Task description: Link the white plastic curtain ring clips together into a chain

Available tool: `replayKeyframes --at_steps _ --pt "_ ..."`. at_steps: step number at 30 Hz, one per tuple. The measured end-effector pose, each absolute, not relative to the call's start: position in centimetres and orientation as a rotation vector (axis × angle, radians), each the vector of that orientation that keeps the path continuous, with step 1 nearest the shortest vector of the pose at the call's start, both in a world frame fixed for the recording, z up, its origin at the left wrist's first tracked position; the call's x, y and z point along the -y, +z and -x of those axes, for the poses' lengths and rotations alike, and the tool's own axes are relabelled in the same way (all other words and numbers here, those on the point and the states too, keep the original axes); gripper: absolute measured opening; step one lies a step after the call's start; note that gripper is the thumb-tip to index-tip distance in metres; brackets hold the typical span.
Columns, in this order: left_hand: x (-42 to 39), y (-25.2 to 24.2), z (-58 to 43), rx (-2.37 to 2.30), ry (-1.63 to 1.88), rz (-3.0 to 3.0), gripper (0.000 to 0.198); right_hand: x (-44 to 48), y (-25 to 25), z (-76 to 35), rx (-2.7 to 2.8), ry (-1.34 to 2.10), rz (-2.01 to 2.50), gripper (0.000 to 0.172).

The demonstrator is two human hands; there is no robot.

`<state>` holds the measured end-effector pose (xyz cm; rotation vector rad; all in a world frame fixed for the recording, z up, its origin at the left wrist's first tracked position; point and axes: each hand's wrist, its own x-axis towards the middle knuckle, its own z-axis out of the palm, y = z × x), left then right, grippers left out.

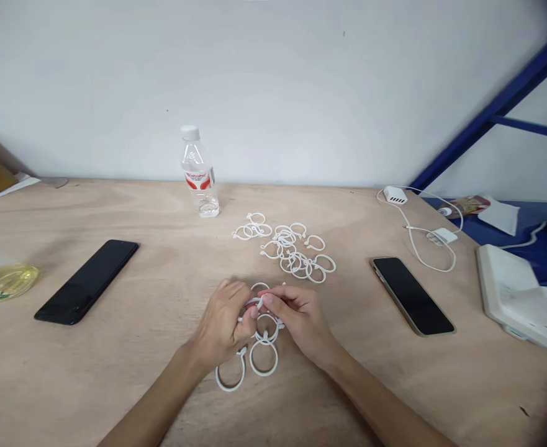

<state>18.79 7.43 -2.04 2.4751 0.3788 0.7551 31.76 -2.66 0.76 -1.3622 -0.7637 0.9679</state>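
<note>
Both hands meet over the wooden table [161,385] and pinch one white plastic curtain ring [253,302], which the fingers partly hide. My left hand [224,320] is closed around its left side. The fingertips of my right hand [301,320] press on its small tab end. Under and in front of the hands lie several more white rings, among them one near ring [263,374] and another by my left wrist [230,390]. Farther back, a loose pile of similar rings [296,264] is spread out, with a small cluster [253,237] to its left.
A plastic bottle [203,202] stands near the wall. Dark phones lie at left [87,282] and right [413,297]. On the right are a white cable [410,233], chargers [442,236] and a white device [518,292]. A clear yellowish package [10,282] sits far left.
</note>
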Motion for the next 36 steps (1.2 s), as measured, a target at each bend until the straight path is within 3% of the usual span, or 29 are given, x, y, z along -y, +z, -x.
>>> replayKeyframes --at_steps 6,10,13,17,23,31,36 --pt "-7.6 -1.9 -18.9 -0.377 0.786 -2.529 0.034 1.6 0.6 -33.5 1.051 0.903 1.517 0.029" --pt "-7.3 -1.4 -18.7 -0.417 0.709 -2.552 0.016 -1.4 -0.2 -36.6 1.439 0.241 1.91 0.013" --pt "-7.2 -1.0 -18.6 -0.411 0.693 -2.542 0.02 -3.4 -0.7 -38.1 1.617 0.015 1.995 0.012" --pt "-7.4 -1.1 -18.7 -0.524 0.815 -2.382 0.023 -3.5 0.0 -37.3 1.62 0.045 1.928 0.015" --pt "-7.8 -1.2 -18.9 -0.817 1.018 -1.909 0.034 -0.6 1.5 -33.1 1.175 0.78 1.639 0.032" --pt "-7.1 -1.1 -18.9 -0.611 0.929 -1.875 0.039 0.2 0.1 -30.3 0.89 0.566 1.563 0.028" --pt "-7.1 -1.3 -18.8 -0.559 0.896 -1.912 0.038 0.5 0.1 -29.5 1.027 0.427 1.512 0.019"
